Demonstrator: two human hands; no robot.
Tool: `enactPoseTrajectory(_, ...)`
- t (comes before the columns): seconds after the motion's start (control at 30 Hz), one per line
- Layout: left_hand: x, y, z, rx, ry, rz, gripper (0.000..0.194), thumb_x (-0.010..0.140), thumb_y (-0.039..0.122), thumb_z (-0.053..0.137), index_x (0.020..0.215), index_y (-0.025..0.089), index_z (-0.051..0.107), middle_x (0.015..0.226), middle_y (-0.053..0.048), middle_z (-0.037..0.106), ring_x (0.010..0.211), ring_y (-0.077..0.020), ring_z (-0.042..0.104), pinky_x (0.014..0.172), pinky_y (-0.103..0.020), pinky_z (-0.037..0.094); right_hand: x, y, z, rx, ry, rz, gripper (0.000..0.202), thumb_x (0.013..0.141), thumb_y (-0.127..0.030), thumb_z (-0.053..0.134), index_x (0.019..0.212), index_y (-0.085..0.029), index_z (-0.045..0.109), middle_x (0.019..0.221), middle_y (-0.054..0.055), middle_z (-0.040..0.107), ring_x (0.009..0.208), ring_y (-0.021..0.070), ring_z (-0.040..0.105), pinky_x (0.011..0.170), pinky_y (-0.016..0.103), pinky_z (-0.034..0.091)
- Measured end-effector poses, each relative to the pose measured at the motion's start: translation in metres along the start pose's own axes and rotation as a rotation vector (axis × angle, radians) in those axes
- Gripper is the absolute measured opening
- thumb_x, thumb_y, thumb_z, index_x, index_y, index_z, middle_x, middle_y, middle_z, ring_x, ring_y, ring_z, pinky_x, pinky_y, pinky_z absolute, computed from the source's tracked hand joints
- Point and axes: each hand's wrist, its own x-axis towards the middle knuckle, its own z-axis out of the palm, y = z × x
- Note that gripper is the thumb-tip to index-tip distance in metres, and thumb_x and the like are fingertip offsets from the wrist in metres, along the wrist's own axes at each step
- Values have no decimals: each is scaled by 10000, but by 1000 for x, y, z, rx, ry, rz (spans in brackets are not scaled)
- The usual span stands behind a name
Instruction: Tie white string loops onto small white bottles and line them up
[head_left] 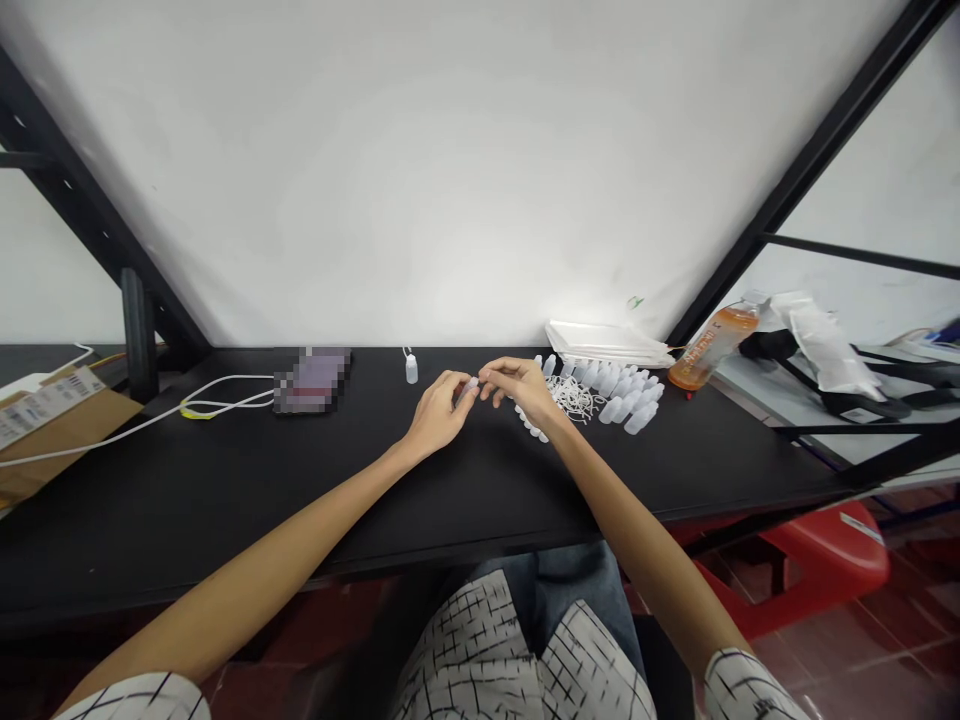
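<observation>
Currently left hand [442, 408] pinching translucent plastic piece [472, 384]; right hand [519, 388], half-curled, lying just right, grip unclear.

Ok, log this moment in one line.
left hand: pinching small whitish piece, partly hidden | right hand: beside it, contact unclear | right side: white cords, small bottles | beyond left hand: single upright bottle

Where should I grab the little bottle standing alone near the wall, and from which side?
Pinch the little bottle around its body, probably from the near side with the left hand once free. It stands upright, its body is wider than its top, and the wall is close behind. The thin cord at its top looks too flimsy to grip.
</observation>
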Motion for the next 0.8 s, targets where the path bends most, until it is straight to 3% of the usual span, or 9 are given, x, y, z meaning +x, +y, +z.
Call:
enactPoseTrajectory(0.1, -2, 3, -1, 17, 12, -35, 217, 941, 336, 470, 1017, 188, 609, 963, -57, 671, 831, -187, 622, 680, -284, 466, 0, -8, -18, -229, 191, -67, 344, 753, -493, 686, 838, -160, 696, 813, 73, 711, 622, 175, 657, 511, 272, 487)
enactPoseTrajectory(0.2, -3, 6, -3, 65, -3, -49, 199, 932, 320, 465, 1004, 201, 608, 960, -43, 687, 785, -180, 625, 671, -291, 451, -1, -12, -44, -745, 605, -148, 217, 841, -344, 590, 838, -168, 716, 836, 81, 721, 731, 197, 653, 724, 323, 504)
enactPoseTrajectory(0.23, -4, 7, -3, 75, -5, -44, 197, 930, 314, 461, 998, 203, 609, 968, -41, 690, 789, -181, 628, 676, -294, 450, -2, -12, -52, -879, 706, -131, 211, 857, -297, 557, 850, -168, 723, 887, 91, 728, 779, 211, 656, 772, 339, 491)
enactPoseTrajectory(0.3, -5, 8, -3, 85, -12, -35, 198, 929, 310, 451, 991, 209, 610, 980, -38, 697, 806, -183, 635, 695, -300, 452, -3, -10, -68, -1073, 791, -4, 216, 855, -240, 535, 871, -172, 740, 954, 111, 731, 855, 245, 656, 785, 353, 468)
enactPoseTrajectory(0.4, -6, 8, -3, 98, -28, -33, 201, 926, 323, 453, 988, 216, 613, 995, -35, 705, 811, -185, 643, 704, -304, 454, -4, -8, -85, -1219, 721, 272, 192, 793, -215, 597, 871, -177, 768, 913, 138, 733, 870, 283, 665, 735, 350, 452)
enactPoseTrajectory(0.47, -6, 7, -2, 105, -35, -34, 200, 922, 324, 458, 990, 219, 614, 1001, -35, 707, 808, -186, 645, 696, -302, 453, -4, -8, -92, -1267, 646, 378, 175, 752, -227, 645, 854, -184, 780, 872, 142, 733, 865, 292, 673, 719, 345, 450)
enactPoseTrajectory(0.63, -6, 4, -1, 109, -47, -37, 184, 911, 322, 479, 982, 223, 617, 1006, -30, 704, 819, -188, 642, 703, -302, 450, -5, -8, -98, -1302, 522, 460, 155, 711, -264, 684, 811, -209, 788, 847, 118, 737, 881, 283, 684, 721, 332, 458)
enactPoseTrajectory(0.8, -6, 3, -1, 120, -51, -31, 180, 912, 320, 483, 982, 225, 618, 997, -26, 702, 842, -194, 642, 711, -302, 449, -3, -4, -95, -1310, 516, 450, 172, 703, -188, 641, 794, -193, 787, 834, 135, 733, 877, 298, 687, 712, 342, 464)
